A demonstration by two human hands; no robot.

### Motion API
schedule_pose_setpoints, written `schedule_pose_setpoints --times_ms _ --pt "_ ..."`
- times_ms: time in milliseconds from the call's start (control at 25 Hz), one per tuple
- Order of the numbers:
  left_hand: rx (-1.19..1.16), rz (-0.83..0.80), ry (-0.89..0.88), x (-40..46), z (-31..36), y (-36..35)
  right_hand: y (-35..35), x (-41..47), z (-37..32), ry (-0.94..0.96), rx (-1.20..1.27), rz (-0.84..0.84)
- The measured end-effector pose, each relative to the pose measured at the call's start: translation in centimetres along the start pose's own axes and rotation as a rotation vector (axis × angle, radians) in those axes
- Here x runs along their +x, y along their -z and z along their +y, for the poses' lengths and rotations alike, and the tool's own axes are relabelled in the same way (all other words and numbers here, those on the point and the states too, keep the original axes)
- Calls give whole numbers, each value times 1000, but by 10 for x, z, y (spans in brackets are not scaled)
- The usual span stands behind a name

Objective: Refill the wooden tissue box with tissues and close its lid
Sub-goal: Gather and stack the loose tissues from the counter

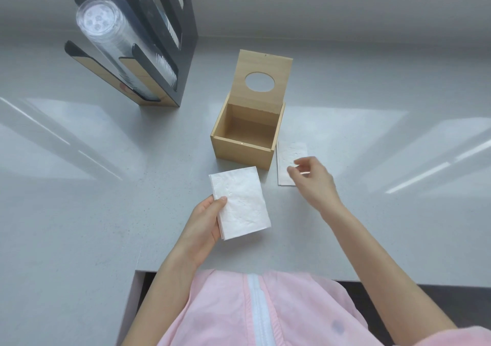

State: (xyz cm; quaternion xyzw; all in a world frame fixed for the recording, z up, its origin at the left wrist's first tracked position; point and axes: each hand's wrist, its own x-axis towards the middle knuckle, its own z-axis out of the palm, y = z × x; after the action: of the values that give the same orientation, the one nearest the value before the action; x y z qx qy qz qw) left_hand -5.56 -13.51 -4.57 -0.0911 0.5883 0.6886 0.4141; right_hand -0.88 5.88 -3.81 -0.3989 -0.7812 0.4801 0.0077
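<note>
The wooden tissue box point(243, 150) stands on the grey counter with nothing inside it. Its lid point(261, 78), which has a round hole, is swung up and leans back. My left hand point(206, 219) grips a stack of white folded tissues point(240, 202) by its left edge, just in front of the box. A second, thinner pile of tissues point(288, 157) lies flat on the counter to the right of the box. My right hand point(313, 180) hovers over the near part of that pile, fingers spread and slightly curled, holding nothing.
A black and wood cup dispenser point(140, 61) with stacked clear plastic cups point(106, 26) stands at the back left. The grey counter point(79, 186) stretches wide on both sides. Its front edge runs just before my pink top point(252, 311).
</note>
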Motion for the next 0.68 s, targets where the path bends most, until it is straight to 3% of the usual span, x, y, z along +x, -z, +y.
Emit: schedule_pose_setpoints --times_ms 240,680 --pt "6 -11 8 1 2 -4 -2 38 11 -88 -417 67" --pt "-29 15 23 -1 -1 -3 -6 38 17 -81 -348 69"
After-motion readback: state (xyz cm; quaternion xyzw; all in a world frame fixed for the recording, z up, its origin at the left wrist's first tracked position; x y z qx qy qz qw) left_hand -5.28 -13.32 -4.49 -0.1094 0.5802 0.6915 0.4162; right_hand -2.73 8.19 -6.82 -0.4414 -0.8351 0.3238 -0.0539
